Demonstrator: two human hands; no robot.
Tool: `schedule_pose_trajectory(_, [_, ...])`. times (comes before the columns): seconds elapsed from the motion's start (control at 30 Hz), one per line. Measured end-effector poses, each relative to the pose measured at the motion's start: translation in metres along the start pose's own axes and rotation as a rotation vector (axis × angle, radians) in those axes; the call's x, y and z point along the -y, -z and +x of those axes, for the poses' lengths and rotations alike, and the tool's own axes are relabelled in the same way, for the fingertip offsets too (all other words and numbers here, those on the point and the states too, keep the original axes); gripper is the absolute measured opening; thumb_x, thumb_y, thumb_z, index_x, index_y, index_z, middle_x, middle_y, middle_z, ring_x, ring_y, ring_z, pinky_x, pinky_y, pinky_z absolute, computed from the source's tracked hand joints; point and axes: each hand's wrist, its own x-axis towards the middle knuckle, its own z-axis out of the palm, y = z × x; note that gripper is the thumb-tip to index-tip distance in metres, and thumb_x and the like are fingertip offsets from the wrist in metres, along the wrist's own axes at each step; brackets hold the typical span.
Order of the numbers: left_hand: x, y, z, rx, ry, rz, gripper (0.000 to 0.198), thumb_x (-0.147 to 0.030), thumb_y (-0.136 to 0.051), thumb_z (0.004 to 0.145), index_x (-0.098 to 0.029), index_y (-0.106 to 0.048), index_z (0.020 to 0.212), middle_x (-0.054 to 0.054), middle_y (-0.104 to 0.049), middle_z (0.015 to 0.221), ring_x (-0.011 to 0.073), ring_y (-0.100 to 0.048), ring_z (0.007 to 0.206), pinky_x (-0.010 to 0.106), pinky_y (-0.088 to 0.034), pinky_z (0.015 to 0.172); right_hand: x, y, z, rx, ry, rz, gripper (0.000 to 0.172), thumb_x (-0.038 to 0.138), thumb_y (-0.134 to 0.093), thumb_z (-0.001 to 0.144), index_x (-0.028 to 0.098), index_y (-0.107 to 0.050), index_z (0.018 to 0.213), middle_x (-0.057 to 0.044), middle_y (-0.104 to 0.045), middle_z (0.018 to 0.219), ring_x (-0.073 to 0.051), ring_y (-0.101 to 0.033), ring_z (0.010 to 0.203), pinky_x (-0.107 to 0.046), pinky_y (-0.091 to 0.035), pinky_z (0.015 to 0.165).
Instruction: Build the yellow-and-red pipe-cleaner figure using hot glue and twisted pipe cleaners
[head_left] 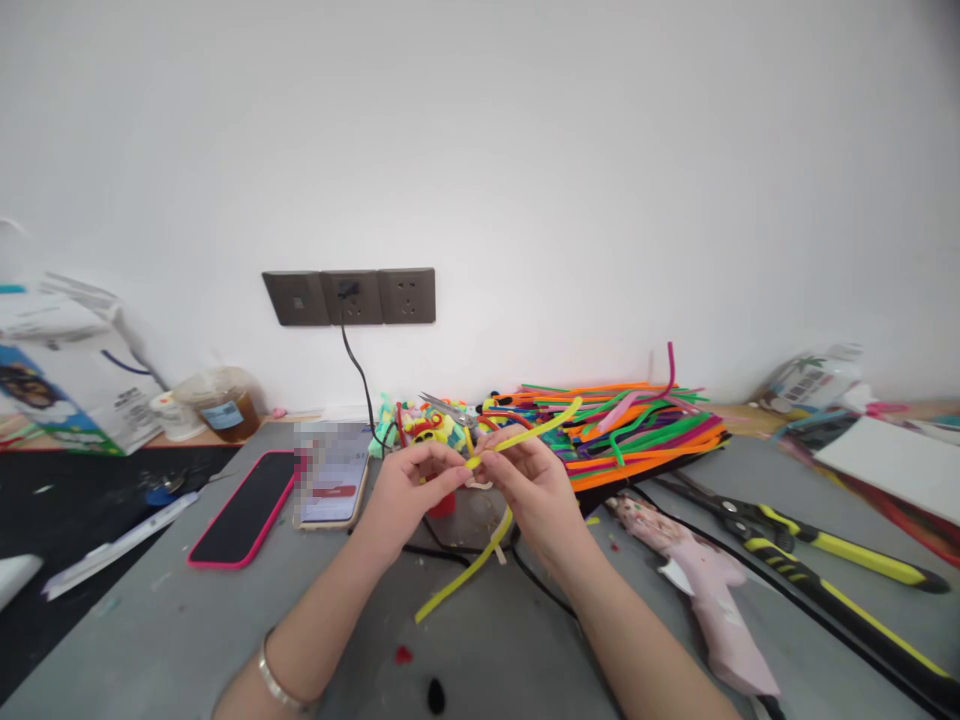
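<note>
1. At the far left, a printed carton [90, 370] is cut off by the frame edge, its lettering too blurred to read.
2. Beside it, a lidded cup [225, 405] holds brown liquid; its label is illegible.
3. A pink-cased phone [244, 512] lies dark-screened on the table; a blocky patch obscures part of the second phone [334, 480] just beside it.
4. The left hand [405, 490] pinches the yellow strip [536, 424] between thumb and forefinger, in front of the pile; its other fingers are partly hidden.
5. Open-bladed scissors [442, 405] lie behind, their handles hard to make out.
6. The right hand [529, 485] also pinches the strip, close to the left fingertips. A yellow length [465, 580] emerges below; the hand hides whether the two join.
7. Behind, the pile of fuzzy stems [645, 430] is partly covered by the hands.
8. A pink glue gun [712, 590] lies near black-and-yellow cutters [787, 568], whose lower handle reaches the right edge.
</note>
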Motion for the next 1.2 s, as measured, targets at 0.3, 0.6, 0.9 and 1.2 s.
schedule_pose_trajectory(0.3, [0.005,-0.001,-0.002,-0.039,0.102,-0.215,0.033,-0.043,-0.082,0.07,-0.015,-0.066,0.078,-0.004,-0.056,0.059,0.0046,-0.042,0.048,0.018,-0.03,0.047,-0.001,-0.001,-0.003,0.051,0.16,-0.107,0.016,0.027,-0.079,0.078,0.022,-0.064,0.075,0.0,-0.064,0.078,-0.015,-0.061,0.073,-0.026,-0.051,0.065])
schedule_pose_trajectory(0.6, [0.0,-0.01,-0.003,-0.042,0.229,-0.38,0.039,-0.044,-0.089,0.06,-0.013,-0.066,0.067,-0.004,-0.05,0.057,0.004,-0.037,0.05,0.016,-0.028,0.044,-0.007,0.002,-0.004,0.134,0.472,-0.36,0.015,0.01,-0.065,0.087,0.024,-0.066,0.082,-0.003,-0.066,0.087,-0.017,-0.063,0.083,-0.031,-0.05,0.075])
schedule_pose_trajectory(0.9, [-0.001,-0.012,-0.005,-0.076,0.32,-0.522,0.038,-0.035,-0.093,0.054,-0.013,-0.064,0.065,-0.004,-0.05,0.058,0.0048,-0.04,0.055,0.014,-0.027,0.043,-0.002,0.004,-0.006,0.128,0.529,-0.492,0.015,0.011,-0.067,0.086,0.025,-0.07,0.081,-0.003,-0.067,0.088,-0.02,-0.063,0.084,-0.034,-0.049,0.077])
schedule_pose_trajectory(1.2, [-0.002,-0.014,-0.006,-0.057,0.314,-0.561,0.037,-0.033,-0.093,0.056,-0.013,-0.063,0.065,-0.004,-0.05,0.06,0.0043,-0.038,0.054,0.013,-0.028,0.041,-0.007,0.005,-0.004,0.13,0.534,-0.476,0.016,0.01,-0.065,0.087,0.025,-0.066,0.084,-0.002,-0.065,0.085,-0.02,-0.06,0.087,-0.037,-0.047,0.084])
